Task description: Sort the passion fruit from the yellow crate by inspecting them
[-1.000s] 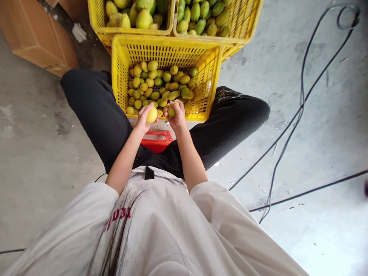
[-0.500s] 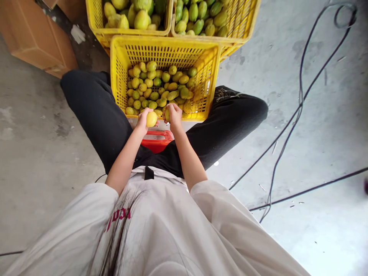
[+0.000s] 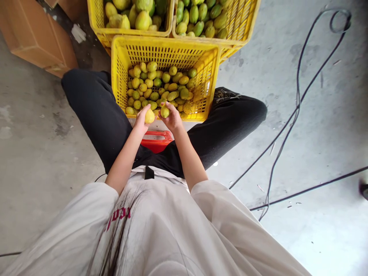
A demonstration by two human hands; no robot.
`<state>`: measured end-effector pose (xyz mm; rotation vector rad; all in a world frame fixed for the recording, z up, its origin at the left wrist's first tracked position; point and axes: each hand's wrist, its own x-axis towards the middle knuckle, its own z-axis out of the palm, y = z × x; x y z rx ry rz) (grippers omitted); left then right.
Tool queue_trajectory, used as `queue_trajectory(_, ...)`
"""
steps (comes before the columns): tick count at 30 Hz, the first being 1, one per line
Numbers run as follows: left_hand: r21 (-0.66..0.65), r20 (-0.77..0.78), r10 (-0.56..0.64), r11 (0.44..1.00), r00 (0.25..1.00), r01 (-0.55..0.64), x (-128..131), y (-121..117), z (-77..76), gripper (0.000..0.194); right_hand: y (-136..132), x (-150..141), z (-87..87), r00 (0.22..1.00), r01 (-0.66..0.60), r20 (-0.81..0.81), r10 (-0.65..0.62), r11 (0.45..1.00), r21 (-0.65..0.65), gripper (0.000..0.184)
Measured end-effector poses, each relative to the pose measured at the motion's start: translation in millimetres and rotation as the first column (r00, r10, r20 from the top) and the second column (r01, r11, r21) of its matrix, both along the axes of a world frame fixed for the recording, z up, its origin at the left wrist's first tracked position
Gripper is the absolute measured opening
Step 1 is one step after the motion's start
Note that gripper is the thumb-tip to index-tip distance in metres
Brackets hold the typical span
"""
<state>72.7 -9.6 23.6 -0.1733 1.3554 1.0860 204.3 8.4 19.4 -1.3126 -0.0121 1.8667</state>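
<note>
The cardboard box (image 3: 37,38) stood at the far left on the concrete floor (image 3: 316,115), well apart from the hands.

The left hand (image 3: 142,120) held a yellow fruit (image 3: 149,116). Its fingers curled around the fruit from the left and below, closed on it and not spread. The fruit sat just above the near rim of the front crate (image 3: 165,44), a yellow slotted crate that stood between the person's knees and held a layer of small yellow-green fruit (image 3: 161,86).

The right hand (image 3: 172,119) held a second, greener fruit (image 3: 165,111). Its fingertips pinched the fruit from the right and beneath, palm turned upward. The two held fruits lay just beside each other; whether they touched could not be told.

A red stool (image 3: 156,140) showed below the hands, between the thighs. Two further yellow crates (image 3: 244,23) stood behind the front crate, loaded with larger green and yellow fruit. Black cables (image 3: 299,103) ran over the floor at the right.

Handling note, as a judgement: each fruit was best turned with light fingertip pressure, with the curled fingers bearing the weight, so that the skin was not bruised. Keeping both fruits over the crate meant that a slipped fruit would land among the others and not on the concrete.
</note>
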Motion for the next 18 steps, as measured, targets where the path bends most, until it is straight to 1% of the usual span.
queue_trajectory(4, -0.102, -0.014, -0.062, 0.993, 0.998, 0.06, 2.9, -1.4, 2.6, 0.03, -4.3, -3.4, 5.0, 0.997, -0.066, 0.025, 0.067, 0.997, -0.037, 0.014)
queue_trajectory(6, -0.143, 0.005, -0.067, 0.987, 0.998, 0.067, 2.3, -1.5, 3.6, 0.028, -6.0, -5.5, 5.6, 0.994, -0.09, 0.063, 0.091, 0.996, -0.023, 0.018)
queue_trajectory(9, -0.152, 0.046, -0.065, 0.986, 0.997, 0.071, 0.1, -1.1, 4.8, 0.025, -7.4, -7.4, 5.2, 0.986, -0.111, 0.128, 0.11, 0.994, 0.003, 0.019)
queue_trajectory(12, -0.151, 0.058, -0.075, 0.985, 0.996, 0.083, -1.4, -1.0, 6.8, 0.024, -6.8, -5.7, 3.9, 0.982, -0.097, 0.163, 0.097, 0.995, -0.007, 0.016)
queue_trajectory(14, -0.152, 0.067, -0.092, 0.983, 0.994, 0.101, -2.1, -1.0, 8.8, 0.028, -5.1, -2.9, 2.4, 0.986, -0.078, 0.144, 0.08, 0.997, -0.019, 0.018)
queue_trajectory(16, -0.161, 0.082, -0.12, 0.978, 0.989, 0.132, -2.3, -1.0, 11.1, 0.034, -3.2, -0.7, 0.5, 0.995, -0.069, 0.067, 0.07, 0.997, -0.016, 0.02)
queue_trajectory(18, -0.175, 0.08, -0.126, 0.975, 0.989, 0.138, -1.6, -0.9, 13.6, 0.029, -2.0, -0.9, -1.4, 0.998, -0.068, -0.009, 0.068, 0.998, -0.003, 0.018)
